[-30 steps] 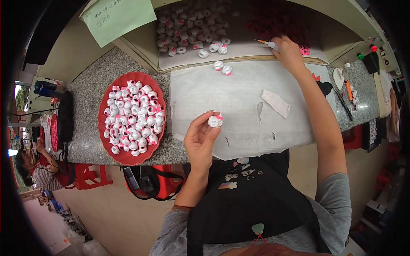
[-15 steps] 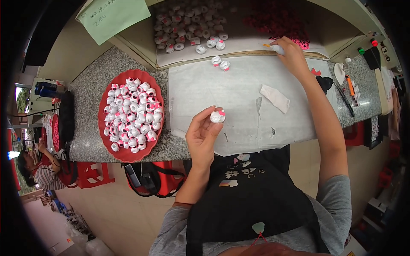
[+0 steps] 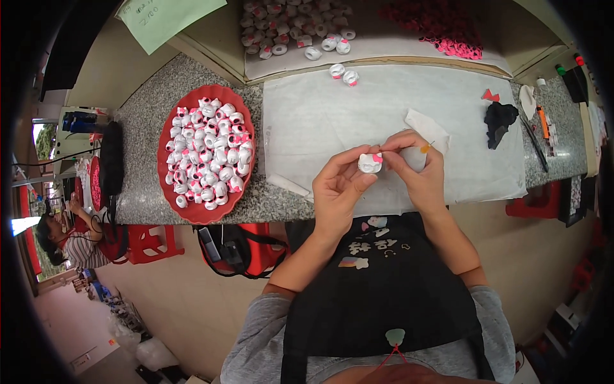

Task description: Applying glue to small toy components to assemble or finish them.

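Drawn back from the pink pieces (image 3: 451, 48) since the earlier frame, the right hand (image 3: 423, 180) has come near the left hand (image 3: 339, 184). Right of the red plate (image 3: 185, 96), which is heaped with white-and-pink figures (image 3: 208, 153), the left thumb and fingers pinch a small white head (image 3: 369, 164) upright. Farther from the plate, the right fingertips close together just beside that head, anything between them too small to tell, the fingers also holding a pale bottle (image 3: 414, 159); beyond lies a black cloth (image 3: 500, 125).
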Available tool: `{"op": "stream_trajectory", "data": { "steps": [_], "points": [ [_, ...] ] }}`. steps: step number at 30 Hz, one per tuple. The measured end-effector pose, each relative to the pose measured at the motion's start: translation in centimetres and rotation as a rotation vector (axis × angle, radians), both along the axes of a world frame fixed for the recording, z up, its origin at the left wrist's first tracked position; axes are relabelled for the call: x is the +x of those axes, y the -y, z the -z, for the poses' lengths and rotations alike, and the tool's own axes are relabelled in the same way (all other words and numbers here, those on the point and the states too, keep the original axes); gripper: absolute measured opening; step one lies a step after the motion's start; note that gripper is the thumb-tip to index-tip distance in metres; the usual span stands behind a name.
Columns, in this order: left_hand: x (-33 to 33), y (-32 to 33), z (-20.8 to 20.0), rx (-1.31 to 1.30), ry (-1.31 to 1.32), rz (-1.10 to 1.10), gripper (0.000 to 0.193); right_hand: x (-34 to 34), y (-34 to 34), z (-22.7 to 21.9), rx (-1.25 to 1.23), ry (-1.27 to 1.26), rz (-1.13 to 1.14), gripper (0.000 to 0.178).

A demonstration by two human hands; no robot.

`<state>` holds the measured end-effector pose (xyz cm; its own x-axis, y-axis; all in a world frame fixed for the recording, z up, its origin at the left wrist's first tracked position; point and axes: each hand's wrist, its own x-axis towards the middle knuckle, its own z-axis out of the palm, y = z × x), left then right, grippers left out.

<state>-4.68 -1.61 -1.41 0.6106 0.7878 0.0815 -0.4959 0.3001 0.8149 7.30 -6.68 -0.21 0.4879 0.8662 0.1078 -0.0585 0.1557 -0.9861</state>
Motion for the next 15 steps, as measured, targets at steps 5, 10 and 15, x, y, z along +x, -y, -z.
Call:
{"op": "stream_trajectory", "data": {
  "steps": [5, 10, 15],
  "points": [
    [-0.1, 0.4, -0.1, -0.055, 0.06, -0.016, 0.035, -0.3, 0.0, 0.9, -0.055, -0.201, 0.025, 0.012],
    [-0.6, 0.1, -0.1, -0.147, 0.089, -0.002, 0.035, 0.2, 0.5, 0.6, -0.06, -0.402, -0.085, 0.011],
    [-1.0, -0.3, -0.2, 0.137, -0.148, -0.095, 0.033, 0.4, 1.7, -0.9, -0.023, -0.347, -0.114, 0.009]
  ]
}}
